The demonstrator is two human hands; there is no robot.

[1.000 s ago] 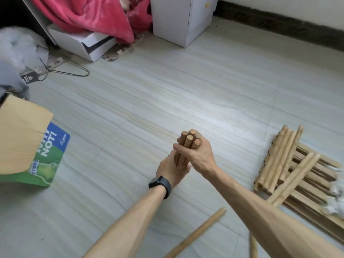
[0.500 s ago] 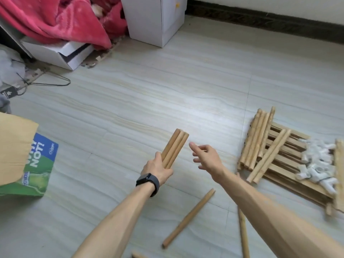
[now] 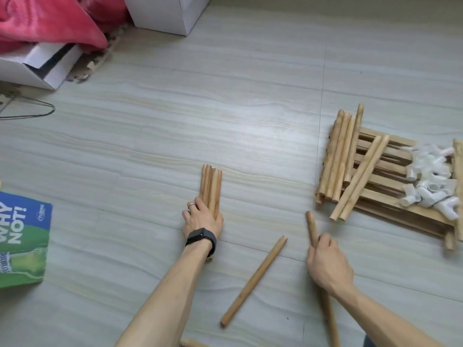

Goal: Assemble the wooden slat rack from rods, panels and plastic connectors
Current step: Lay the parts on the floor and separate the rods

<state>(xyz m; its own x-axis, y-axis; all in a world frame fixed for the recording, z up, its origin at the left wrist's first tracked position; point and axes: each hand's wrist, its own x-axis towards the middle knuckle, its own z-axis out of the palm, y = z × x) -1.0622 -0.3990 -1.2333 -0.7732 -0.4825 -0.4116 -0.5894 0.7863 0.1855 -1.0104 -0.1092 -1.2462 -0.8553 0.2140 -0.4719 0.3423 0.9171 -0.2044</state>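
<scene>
A bundle of short wooden rods [image 3: 211, 186] lies flat on the floor, and my left hand [image 3: 201, 219] grips its near end. My right hand [image 3: 325, 261] is curled round a long rod [image 3: 310, 226] that lies on the floor pointing away from me. Another long rod [image 3: 253, 281] lies loose between my arms. To the right, stacked slat panels [image 3: 385, 171] carry several more rods [image 3: 343, 151] and a heap of white plastic connectors [image 3: 431, 181].
A green and blue printed bag [image 3: 22, 236] lies at the left edge. White boxes [image 3: 165, 13] and a red blanket [image 3: 47, 18] sit at the back left, with a wire hanger [image 3: 30, 113] on the floor. A rod end [image 3: 193, 343] shows at the bottom edge.
My left hand has lowered the bundle from upright to flat on the floor. My right hand let go of the bundle, swung right and took hold of a long rod.
</scene>
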